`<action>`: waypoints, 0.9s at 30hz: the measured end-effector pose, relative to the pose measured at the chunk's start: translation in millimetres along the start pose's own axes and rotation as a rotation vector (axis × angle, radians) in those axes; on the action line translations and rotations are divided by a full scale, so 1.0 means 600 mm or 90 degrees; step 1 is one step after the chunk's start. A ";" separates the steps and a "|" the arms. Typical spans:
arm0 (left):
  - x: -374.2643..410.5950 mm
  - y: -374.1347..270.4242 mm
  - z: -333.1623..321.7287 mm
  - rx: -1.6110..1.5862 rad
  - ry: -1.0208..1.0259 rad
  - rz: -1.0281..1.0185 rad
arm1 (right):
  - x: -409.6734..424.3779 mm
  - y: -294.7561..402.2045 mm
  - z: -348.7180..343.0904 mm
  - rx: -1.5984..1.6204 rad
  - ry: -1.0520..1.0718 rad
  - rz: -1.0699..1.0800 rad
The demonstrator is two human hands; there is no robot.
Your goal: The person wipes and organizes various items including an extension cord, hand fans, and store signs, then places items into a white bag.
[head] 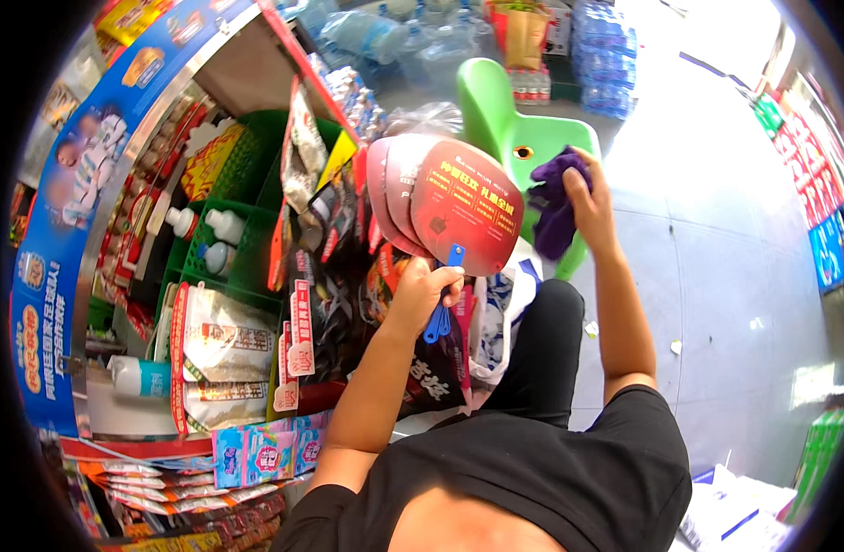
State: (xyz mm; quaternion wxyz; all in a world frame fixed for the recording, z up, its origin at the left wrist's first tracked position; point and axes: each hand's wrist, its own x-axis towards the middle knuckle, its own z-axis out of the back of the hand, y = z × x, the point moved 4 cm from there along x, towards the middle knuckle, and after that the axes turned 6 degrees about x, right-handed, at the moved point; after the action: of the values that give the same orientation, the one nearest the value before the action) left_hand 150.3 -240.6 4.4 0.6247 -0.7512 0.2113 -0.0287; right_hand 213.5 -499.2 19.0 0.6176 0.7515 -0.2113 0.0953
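My left hand [427,288] is closed around the blue handles [438,324] of several red plastic hand fans [467,207], which spread out above it and bear writing. On the right, my right hand [589,193] grips a crumpled purple cloth [556,203] that hangs down beside the fans without visibly touching them. Behind the cloth stands a green plastic chair [553,127] with a round hole in its seat. Below the fans, a white and blue plastic bag [501,317] lies against my leg.
Snack packets [318,297] crowd the shelf at left, near my left forearm. A green plastic basket [246,207] holds white bottles [225,226]. Large water bottles [429,48] and wrapped bottle packs [605,58] stand at the back. White packages [732,507] lie at lower right.
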 end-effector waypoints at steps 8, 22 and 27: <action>-0.030 0.023 -0.093 0.220 0.195 0.018 | -0.171 0.088 -0.115 -0.485 0.214 0.282; -0.071 -0.036 -0.026 -0.034 0.168 -0.040 | -0.157 -0.076 0.120 0.335 -0.152 -0.253; -0.040 0.010 -0.039 -0.069 0.133 -0.036 | -0.144 0.018 0.013 -0.100 0.095 0.144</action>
State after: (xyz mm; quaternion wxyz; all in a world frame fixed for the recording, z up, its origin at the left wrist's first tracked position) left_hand 119.8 -254.6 9.1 0.5564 -0.7827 0.2549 -0.1132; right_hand 130.6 -490.8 -8.2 0.6737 0.6633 -0.2550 0.2029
